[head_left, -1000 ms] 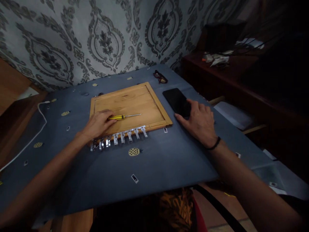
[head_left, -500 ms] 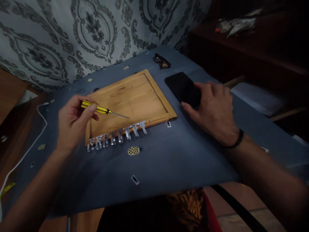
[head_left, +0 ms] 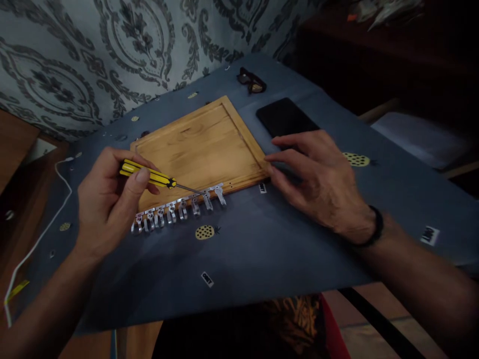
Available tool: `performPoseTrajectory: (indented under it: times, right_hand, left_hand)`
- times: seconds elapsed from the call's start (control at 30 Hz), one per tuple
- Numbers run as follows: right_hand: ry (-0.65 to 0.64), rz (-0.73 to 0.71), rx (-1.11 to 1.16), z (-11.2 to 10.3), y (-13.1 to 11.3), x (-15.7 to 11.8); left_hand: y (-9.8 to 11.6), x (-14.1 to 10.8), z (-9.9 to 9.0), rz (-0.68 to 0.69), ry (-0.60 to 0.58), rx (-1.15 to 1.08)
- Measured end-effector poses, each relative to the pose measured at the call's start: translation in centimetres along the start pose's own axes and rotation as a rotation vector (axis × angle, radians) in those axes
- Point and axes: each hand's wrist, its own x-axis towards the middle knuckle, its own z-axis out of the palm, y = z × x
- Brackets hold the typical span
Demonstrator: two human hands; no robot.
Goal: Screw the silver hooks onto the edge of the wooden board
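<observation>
Held in my left hand (head_left: 112,194) is a yellow and black screwdriver (head_left: 153,175), its metal tip pointing right over the near edge of a framed wooden board (head_left: 198,144). Along that edge runs a row of silver metal hooks (head_left: 183,208), several in line. The tip looks close to the hooks at the right end; whether it touches one I cannot tell. My right hand (head_left: 318,182) has its fingers apart at the board's right corner, with nothing seen in it. Just beyond that hand lies a black phone (head_left: 286,115), partly covered by the fingers.
Dark sunglasses (head_left: 251,81) lie at the back of the table, which has a blue printed cloth (head_left: 239,259). A patterned curtain (head_left: 138,40) hangs behind. A white cable (head_left: 41,224) trails down on the left, and dark furniture (head_left: 374,60) stands at the right.
My right hand has left the phone and moved left to the board's right corner. The screwdriver tip has come down and nearer the row of hooks.
</observation>
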Motion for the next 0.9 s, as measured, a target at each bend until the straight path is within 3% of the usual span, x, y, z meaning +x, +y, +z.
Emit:
performPoseTrajectory:
  times: [0.67, 0.9]
  right_hand:
    - [0.083, -0.094, -0.05, -0.23, 0.18, 0.09]
    - [0.053, -0.091, -0.009, -0.34, 0.43, -0.01]
  left_hand:
    - [-0.53, 0.39, 0.59, 0.072, -0.024, 0.059]
    - [-0.59, 0.29, 0.68, 0.075, -0.036, 0.054]
